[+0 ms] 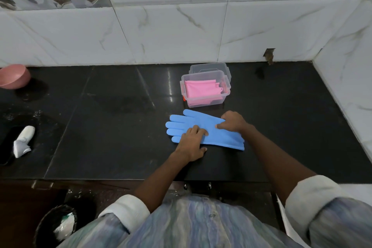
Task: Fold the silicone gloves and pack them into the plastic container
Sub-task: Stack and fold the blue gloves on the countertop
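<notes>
The counter [112, 119] was glossy black stone, backed by white marbled wall tiles [181, 32]. A blue glove [203, 127] lay flat at centre frame. The left hand [192, 145] pressed its palm area with relaxed fingers; the right hand [233, 122] pressed nearer the cuff, fingers bent downward. Just above, the clear plastic container [205, 90] held a folded pink glove [201, 90]. A pink bowl [13, 76] sat at left.

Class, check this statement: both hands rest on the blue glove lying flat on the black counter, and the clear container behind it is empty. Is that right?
Not quite. The head view shows the clear container is not empty: it already holds folded pink glove material. The rest stands: the left hand and right hand both rest on the blue glove, flat on the black counter.
</notes>
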